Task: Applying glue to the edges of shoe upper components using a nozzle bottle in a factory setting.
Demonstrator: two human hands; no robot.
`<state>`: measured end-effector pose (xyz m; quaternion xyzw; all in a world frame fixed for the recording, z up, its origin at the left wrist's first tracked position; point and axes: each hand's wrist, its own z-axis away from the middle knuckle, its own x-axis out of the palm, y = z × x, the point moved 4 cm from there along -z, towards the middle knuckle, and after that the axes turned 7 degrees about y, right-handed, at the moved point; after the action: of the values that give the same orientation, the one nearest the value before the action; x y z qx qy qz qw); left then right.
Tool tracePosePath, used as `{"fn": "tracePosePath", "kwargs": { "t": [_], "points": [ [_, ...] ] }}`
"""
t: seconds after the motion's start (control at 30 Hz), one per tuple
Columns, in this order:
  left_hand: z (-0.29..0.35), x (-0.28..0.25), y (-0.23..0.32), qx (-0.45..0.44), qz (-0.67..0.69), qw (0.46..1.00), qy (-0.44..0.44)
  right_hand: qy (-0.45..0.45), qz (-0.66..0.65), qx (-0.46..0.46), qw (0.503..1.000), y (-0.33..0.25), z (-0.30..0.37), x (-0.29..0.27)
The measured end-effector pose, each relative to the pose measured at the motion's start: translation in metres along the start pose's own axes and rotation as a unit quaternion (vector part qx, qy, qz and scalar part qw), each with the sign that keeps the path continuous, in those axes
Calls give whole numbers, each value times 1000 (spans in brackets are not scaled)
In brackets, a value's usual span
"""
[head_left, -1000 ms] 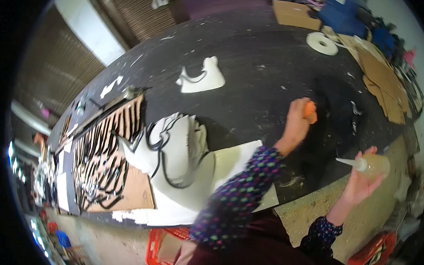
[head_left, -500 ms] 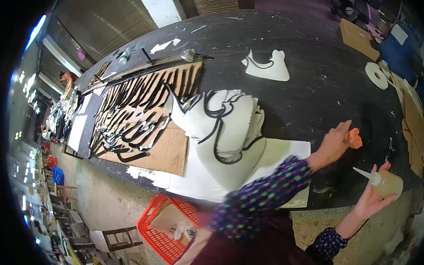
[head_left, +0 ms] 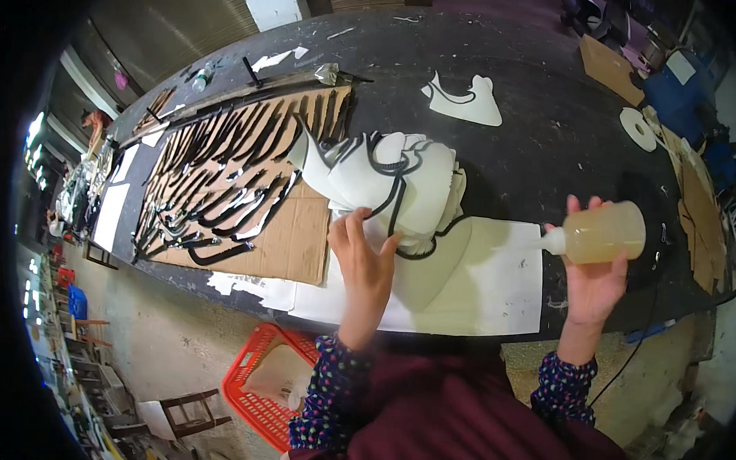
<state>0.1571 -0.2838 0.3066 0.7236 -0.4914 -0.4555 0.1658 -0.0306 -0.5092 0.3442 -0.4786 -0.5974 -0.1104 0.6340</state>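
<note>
My right hand [head_left: 593, 282] holds a translucent squeeze bottle [head_left: 605, 232] of pale liquid on its side, with the nozzle pointing left over the black table [head_left: 549, 147]. My left hand [head_left: 365, 258] reaches forward, and its spread fingers rest on the near edge of a pile of white shaped pieces with black trim [head_left: 394, 182]. Nothing shows inside that hand. The pile sits partly on a white paper sheet [head_left: 487, 287] at the table's near edge.
A cardboard sheet [head_left: 295, 240] covered with several black curved strips lies left of the pile. A single white piece [head_left: 463, 102] and a white ring [head_left: 637, 128] lie farther back. Cardboard pieces [head_left: 701, 201] are at the right. A red basket [head_left: 253, 376] stands on the floor below.
My left hand has moved left from the right part of the table onto the white pile, and the orange thing it held is out of sight. The right hand has lifted the bottle.
</note>
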Motion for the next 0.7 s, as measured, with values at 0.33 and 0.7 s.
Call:
{"fn": "tracePosePath", "kwargs": {
  "t": [0.33,0.7],
  "points": [
    [3,-15,-10,-156,282,940,-111,-80,186,-4,979,50,-5,65],
    [41,-8,-18,-338,467,780,-242,-36,155,-1,987,34,11,36]
  ]
}}
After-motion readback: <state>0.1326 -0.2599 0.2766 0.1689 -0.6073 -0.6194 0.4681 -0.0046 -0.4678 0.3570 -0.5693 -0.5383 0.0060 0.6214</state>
